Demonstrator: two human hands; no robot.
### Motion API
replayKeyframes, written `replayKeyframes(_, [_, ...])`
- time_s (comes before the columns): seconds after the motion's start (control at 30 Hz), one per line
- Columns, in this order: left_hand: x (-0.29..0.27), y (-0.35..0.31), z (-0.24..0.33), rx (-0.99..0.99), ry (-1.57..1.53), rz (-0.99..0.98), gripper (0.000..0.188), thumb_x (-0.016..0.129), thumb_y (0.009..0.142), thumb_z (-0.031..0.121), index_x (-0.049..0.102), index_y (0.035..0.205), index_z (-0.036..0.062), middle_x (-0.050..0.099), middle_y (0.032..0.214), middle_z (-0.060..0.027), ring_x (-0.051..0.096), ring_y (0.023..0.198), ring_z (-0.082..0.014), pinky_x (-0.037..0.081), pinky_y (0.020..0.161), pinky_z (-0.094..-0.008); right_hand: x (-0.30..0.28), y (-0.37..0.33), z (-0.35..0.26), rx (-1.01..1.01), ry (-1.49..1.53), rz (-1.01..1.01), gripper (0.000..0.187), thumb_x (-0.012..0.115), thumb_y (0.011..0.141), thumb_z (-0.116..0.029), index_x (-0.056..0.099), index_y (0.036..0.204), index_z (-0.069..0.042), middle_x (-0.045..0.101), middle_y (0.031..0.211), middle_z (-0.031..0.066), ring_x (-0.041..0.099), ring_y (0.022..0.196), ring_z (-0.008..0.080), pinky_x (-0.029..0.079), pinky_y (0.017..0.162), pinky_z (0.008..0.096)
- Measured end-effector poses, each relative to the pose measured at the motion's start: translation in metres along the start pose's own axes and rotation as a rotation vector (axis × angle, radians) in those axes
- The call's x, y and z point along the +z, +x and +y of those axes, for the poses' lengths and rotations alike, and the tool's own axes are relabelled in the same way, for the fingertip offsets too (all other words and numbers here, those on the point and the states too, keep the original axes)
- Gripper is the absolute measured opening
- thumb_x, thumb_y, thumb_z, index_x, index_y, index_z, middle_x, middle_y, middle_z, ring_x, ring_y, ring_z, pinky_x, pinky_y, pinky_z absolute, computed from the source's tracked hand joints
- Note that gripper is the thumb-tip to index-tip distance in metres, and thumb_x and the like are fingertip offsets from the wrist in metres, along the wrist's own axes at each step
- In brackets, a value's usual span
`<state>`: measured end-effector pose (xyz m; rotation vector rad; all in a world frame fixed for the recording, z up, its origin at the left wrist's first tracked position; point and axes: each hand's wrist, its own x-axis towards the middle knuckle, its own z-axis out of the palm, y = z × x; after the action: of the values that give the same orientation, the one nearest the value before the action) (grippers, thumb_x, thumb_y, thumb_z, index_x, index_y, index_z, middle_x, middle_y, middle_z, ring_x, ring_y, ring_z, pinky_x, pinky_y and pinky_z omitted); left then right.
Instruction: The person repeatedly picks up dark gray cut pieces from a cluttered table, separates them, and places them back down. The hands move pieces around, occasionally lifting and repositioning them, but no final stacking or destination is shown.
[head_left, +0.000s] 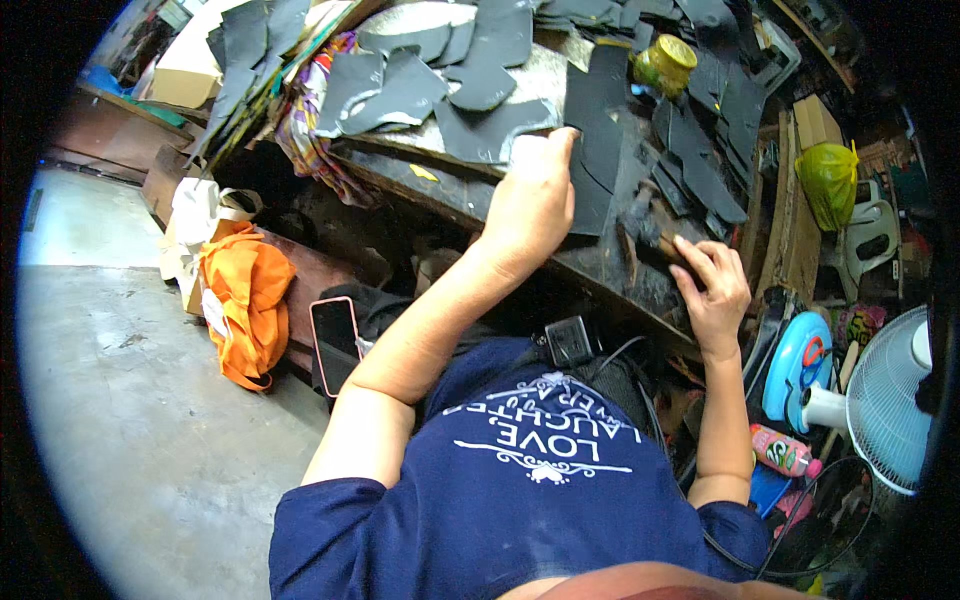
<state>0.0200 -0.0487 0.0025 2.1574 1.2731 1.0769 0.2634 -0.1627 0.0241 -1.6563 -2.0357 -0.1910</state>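
Observation:
My left hand [535, 195] is closed at the table's near edge, its thumb and fingers pinched at the corner of a cut black sheet piece [480, 132] with a whitish edge. Its fingertips are partly hidden. To the right, my right hand [715, 290] has its thumb and forefinger at the end of a short wooden handle on a dark tool that looks like a hammer [652, 236]. The tool lies on the dark worktop [600, 268]. Between the hands is a long black sheet [592, 150].
Many cut black pieces [395, 95] cover the table, with a yellow jar [664, 65] among them. A phone [335, 330] and orange cloth bag [245, 300] lie left. On the right are a fan [890, 400], a pink bottle [783, 450] and a yellow-green plastic bag [828, 185].

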Motion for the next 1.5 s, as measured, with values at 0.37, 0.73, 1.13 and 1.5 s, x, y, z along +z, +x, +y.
replayKeyframes(0.37, [-0.013,0.01,-0.012,0.066,-0.171,-0.014,0.049,0.061,0.083,-0.003,0.05,0.13,0.0031,0.061,0.099,-0.0196,0.061,0.09,-0.0349,0.049,0.084,-0.0402,0.02,0.008,-0.016,0.013,0.047,0.052,0.029,0.073,0.08,-0.017,0.067,0.107,-0.007,0.066,0.1,0.0102,0.062,0.092,0.0293,0.05,0.082,0.0385])
replayKeyframes(0.73, [-0.01,0.044,-0.036,0.058,-0.078,-0.06,0.035,0.063,0.084,-0.001,0.064,0.118,0.004,0.066,0.096,-0.0112,0.061,0.074,-0.0195,0.05,0.071,-0.0295,0.015,0.004,-0.008,0.043,0.047,0.07,0.028,0.074,0.078,-0.02,0.069,0.103,-0.008,0.067,0.096,0.0092,0.065,0.088,0.0291,0.052,0.076,0.0383])
replayKeyframes(1.13, [-0.006,0.051,-0.054,0.097,0.132,0.134,0.025,0.059,0.084,-0.003,0.07,0.106,0.0019,0.062,0.092,-0.0145,0.063,0.08,-0.0301,0.051,0.075,-0.0367,0.001,0.011,0.002,0.067,0.22,0.025,0.022,0.072,0.083,-0.023,0.071,0.097,-0.007,0.07,0.092,0.0095,0.066,0.084,0.0267,0.053,0.075,0.0362])
replayKeyframes(1.5, [0.007,0.043,-0.055,0.21,0.172,0.299,0.025,0.06,0.081,0.0,0.071,0.103,0.0046,0.063,0.092,-0.0122,0.064,0.079,-0.0287,0.052,0.072,-0.037,0.03,0.134,0.195,0.815,-0.002,0.071,0.097,0.065,0.071,-0.075,0.057,0.13,0.002,0.066,0.116,0.0252,0.063,0.112,0.0364,0.05,0.096,0.0442])
